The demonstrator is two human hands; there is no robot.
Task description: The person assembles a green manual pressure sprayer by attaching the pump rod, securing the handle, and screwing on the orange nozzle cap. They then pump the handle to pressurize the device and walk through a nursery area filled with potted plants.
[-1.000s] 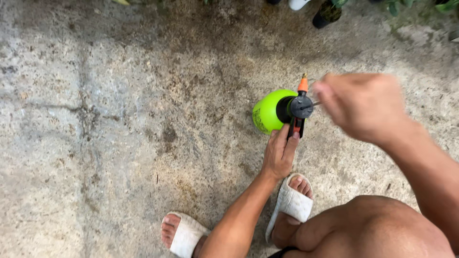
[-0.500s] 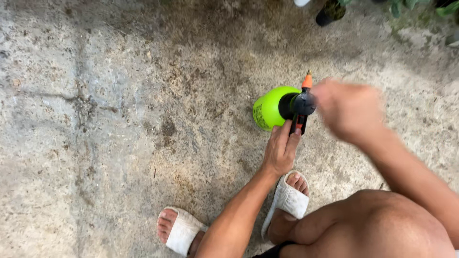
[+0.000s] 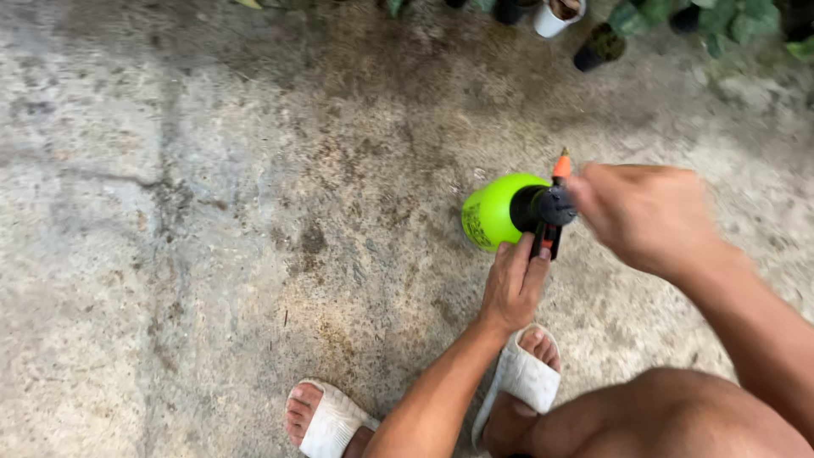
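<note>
A lime-green pressure sprayer bottle (image 3: 492, 212) stands on the rough concrete ground (image 3: 212, 237); it has a black pump top (image 3: 547, 206) and an orange nozzle (image 3: 561, 164). My left hand (image 3: 513, 284) reaches up from below, its fingers wrapped on the black handle under the pump top. My right hand (image 3: 644, 216) comes in from the right, motion-blurred, with its fingertips closed on the black pump knob.
My two feet in white slippers (image 3: 331, 420) (image 3: 526, 377) rest on the concrete below the bottle, with my bare knee (image 3: 670, 416) at the lower right. Along the top edge stand a white pot (image 3: 558, 17), a dark pot (image 3: 598, 47) and green leaves (image 3: 721, 21).
My right hand has dropped from a raised position down onto the pump top. My left hand has stayed on the handle. The view has shifted slightly, showing more of the pots.
</note>
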